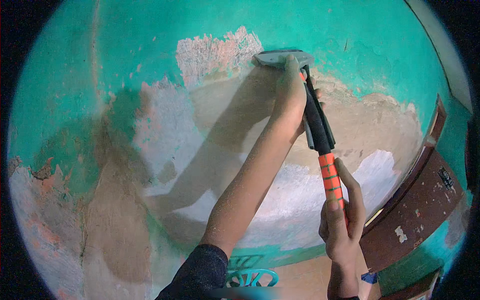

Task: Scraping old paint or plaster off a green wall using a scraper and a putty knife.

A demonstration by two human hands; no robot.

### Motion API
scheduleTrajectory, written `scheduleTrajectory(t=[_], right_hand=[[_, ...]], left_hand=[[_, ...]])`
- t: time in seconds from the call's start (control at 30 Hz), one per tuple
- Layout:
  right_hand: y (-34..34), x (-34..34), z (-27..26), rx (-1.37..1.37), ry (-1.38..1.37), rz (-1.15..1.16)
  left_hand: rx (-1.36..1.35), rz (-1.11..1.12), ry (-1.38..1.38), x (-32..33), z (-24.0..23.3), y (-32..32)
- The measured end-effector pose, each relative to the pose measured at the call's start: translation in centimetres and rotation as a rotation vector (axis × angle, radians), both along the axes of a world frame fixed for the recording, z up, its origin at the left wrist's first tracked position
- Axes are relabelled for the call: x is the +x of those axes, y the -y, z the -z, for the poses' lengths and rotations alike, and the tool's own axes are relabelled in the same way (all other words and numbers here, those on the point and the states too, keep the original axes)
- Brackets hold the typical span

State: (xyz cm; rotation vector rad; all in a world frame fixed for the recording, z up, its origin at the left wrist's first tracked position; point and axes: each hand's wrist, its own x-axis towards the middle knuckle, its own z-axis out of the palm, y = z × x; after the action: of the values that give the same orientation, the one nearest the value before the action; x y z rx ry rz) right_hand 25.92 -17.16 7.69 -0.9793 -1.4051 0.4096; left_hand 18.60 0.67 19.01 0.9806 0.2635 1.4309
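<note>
My left hand (292, 86) grips a long-handled wall scraper (315, 116) just below its wide grey head (279, 58), the thumb lying along the head. Lower down, my right hand (343, 223) is closed around the orange grip (331, 174) of the same tool. The head is at the wall (221, 112), along the upper edge of a bare patch; whether its blade touches the surface cannot be told. Green paint (157, 22) surrounds the patch, which shows brown plaster and whitish layers. My left forearm is speckled with pale dust.
A brown wooden panel (416, 213) with chipped paint stands at the right, beside the wall's edge. Below, a turquoise plastic chair (253, 277) stands on a tan floor (300, 272). A crack (94, 56) runs down the wall at the left.
</note>
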Motion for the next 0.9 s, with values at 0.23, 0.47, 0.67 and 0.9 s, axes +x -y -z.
scheduleTrajectory(t=[0.23, 0.47, 0.67, 0.9], right_hand=[[0.0, 0.6, -1.0, -0.007, -0.043, -0.053], [-0.5, 1.1, -1.1, -0.013, -0.043, 0.013], [-1.4, 2.4, -0.4, 0.059, 0.001, 0.010], [-1.8, 3.4, -0.2, 0.107, 0.124, 0.048]], left_hand=[[0.007, 0.002, 0.036, 0.2, -0.8, -0.4], [0.059, 0.017, 0.044, 0.7, -1.0, -1.1], [-0.023, -0.007, 0.025, 0.9, -1.1, -1.0], [0.026, -0.054, 0.045, 0.9, -1.1, -0.5]])
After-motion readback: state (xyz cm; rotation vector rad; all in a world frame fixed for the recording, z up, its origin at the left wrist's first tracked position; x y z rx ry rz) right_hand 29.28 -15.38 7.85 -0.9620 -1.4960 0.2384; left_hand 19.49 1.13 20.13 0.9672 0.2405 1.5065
